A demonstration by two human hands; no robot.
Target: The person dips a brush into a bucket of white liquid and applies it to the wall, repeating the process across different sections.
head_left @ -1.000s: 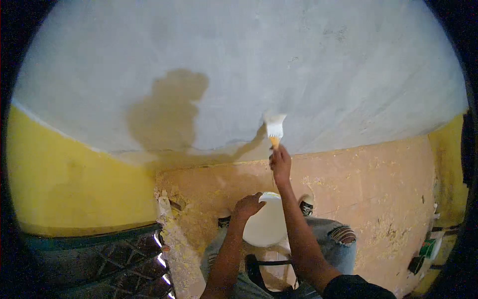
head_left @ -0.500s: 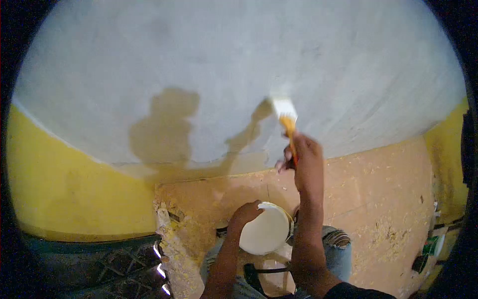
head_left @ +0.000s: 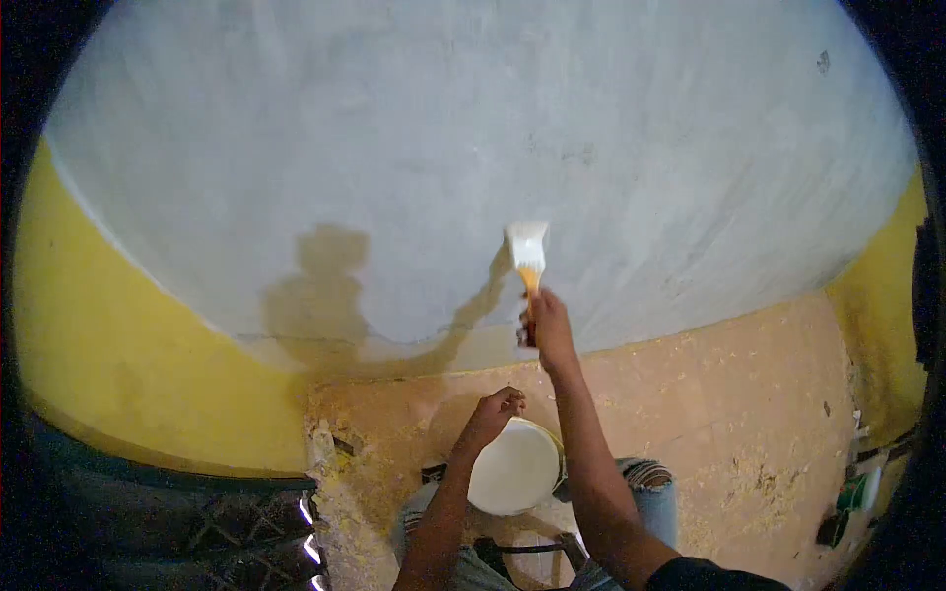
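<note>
Paintbrush (head_left: 528,250) handle clenched in the right hand (head_left: 550,330), a firm grip, bristles up against the grey wall (head_left: 424,148). Below, the left hand (head_left: 490,419) curls at the rim of the pale bucket (head_left: 514,469), between the knees.

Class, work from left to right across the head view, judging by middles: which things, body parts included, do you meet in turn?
Shadow on the wall → left hand → right hand → torn jeans knee → green object.

Looks like a rm being redone: part-painted wall (head_left: 414,148), yellow side walls, flakes on flr (head_left: 709,414).
</note>
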